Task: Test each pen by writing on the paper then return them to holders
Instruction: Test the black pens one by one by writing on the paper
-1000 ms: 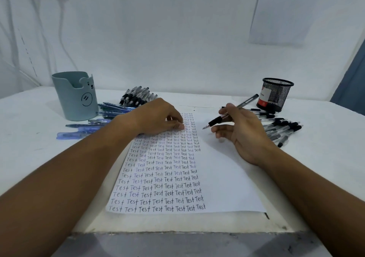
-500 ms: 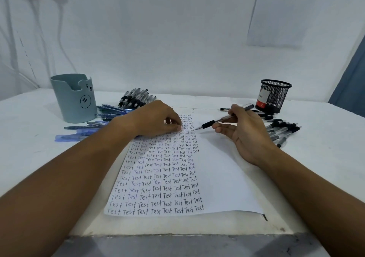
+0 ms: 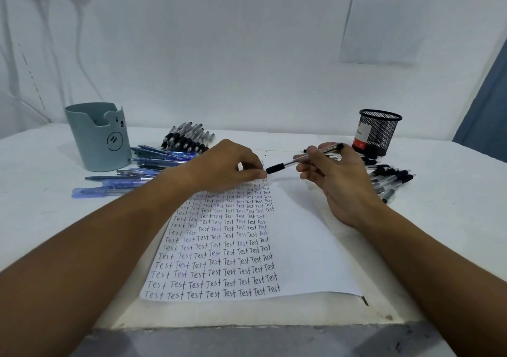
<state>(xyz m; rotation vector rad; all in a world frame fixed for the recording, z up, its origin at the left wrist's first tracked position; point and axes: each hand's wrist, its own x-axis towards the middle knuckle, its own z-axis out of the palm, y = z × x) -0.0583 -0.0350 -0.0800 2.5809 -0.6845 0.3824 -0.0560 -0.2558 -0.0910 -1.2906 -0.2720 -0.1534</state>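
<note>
My right hand [image 3: 337, 181] holds a clear pen with a black grip [image 3: 290, 164] level above the top of the paper [image 3: 301, 247], its tip pointing left. My left hand [image 3: 225, 164] rests on the paper's upper left. Its thumb and forefinger pinch together right at the pen's tip, on what looks like the pen's cap, mostly hidden by the fingers. The paper's left half is filled with rows of "Test". A grey-blue bear holder [image 3: 98, 137] stands at the back left and a black mesh holder [image 3: 377, 133] at the back right.
Blue pens [image 3: 153, 159] lie beside the bear holder, with a bundle of black pens [image 3: 189, 138] behind them. More black pens [image 3: 392, 178] lie in front of the mesh holder. A white wall with a taped sheet [image 3: 389, 16] rises behind the table.
My right hand has swung the pen down to level and moved its tip left until it meets my left hand's fingertips. My left hand has stayed on the paper.
</note>
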